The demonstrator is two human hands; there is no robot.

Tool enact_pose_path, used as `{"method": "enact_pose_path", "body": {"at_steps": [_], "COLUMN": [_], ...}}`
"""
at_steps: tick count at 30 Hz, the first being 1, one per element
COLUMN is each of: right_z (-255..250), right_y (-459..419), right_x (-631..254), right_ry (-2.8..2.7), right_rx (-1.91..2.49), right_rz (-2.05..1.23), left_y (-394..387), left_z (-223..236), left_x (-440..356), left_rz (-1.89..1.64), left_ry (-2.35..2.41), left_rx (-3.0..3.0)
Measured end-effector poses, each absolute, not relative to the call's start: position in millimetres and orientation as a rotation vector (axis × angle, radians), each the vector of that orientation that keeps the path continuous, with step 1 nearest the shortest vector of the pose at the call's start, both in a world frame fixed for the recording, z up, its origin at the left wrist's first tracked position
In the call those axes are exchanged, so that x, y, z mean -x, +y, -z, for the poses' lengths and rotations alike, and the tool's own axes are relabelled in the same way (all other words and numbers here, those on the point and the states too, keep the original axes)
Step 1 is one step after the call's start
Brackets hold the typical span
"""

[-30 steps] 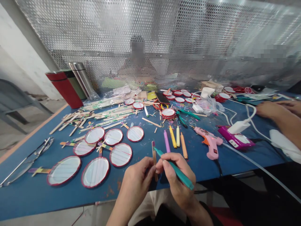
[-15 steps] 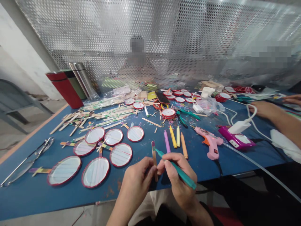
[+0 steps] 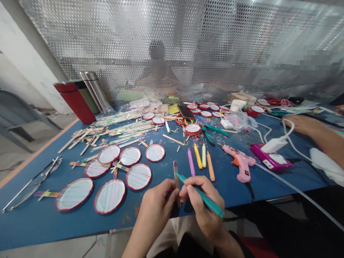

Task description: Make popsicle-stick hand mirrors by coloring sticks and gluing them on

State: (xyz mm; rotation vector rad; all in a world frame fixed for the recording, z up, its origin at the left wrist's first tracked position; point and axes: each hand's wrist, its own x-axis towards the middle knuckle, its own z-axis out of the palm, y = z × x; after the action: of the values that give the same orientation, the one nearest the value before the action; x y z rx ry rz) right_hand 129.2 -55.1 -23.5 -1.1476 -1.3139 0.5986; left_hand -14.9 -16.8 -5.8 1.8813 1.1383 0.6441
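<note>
My left hand [image 3: 159, 200] pinches a wooden craft stick [image 3: 176, 179] that stands up near the table's front edge, its top end coloured purple. In my right hand [image 3: 205, 200] is a teal marker [image 3: 208, 200], its tip at the stick just below the purple part. Beyond my hands lie a purple marker [image 3: 191, 162], a yellow marker [image 3: 198, 156], a pale yellow marker [image 3: 204, 156] and an orange marker [image 3: 210, 166]. Left of my hands are several round red-rimmed discs [image 3: 109, 196] with coloured stick handles.
A pink glue gun [image 3: 240, 162] and a purple power strip [image 3: 270, 157] with white cables lie to the right. Another person's arm [image 3: 317, 130] reaches in there. Scissors [image 3: 33, 182] lie far left, bottles [image 3: 75, 102] behind. Loose craft sticks [image 3: 126, 130] and pliers [image 3: 207, 136] spread across the back.
The teal marker's tip has shifted slightly down along the stick. My left hand keeps its pinch in nearly the same place.
</note>
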Motion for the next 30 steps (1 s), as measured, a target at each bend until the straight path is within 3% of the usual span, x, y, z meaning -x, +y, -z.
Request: {"method": "enact_pose_path", "body": {"at_steps": [30], "right_z": [25.0], "right_y": [-52.5], "right_x": [-126.7], "right_ry": [-1.225], "right_rx": [1.122], "right_rz": [-0.578], "left_y": [-15.9], "left_z": [6.2], "left_x": [14.6], "left_rz": [-0.640], "left_ry": [1.148], "left_rx": [-1.861]}}
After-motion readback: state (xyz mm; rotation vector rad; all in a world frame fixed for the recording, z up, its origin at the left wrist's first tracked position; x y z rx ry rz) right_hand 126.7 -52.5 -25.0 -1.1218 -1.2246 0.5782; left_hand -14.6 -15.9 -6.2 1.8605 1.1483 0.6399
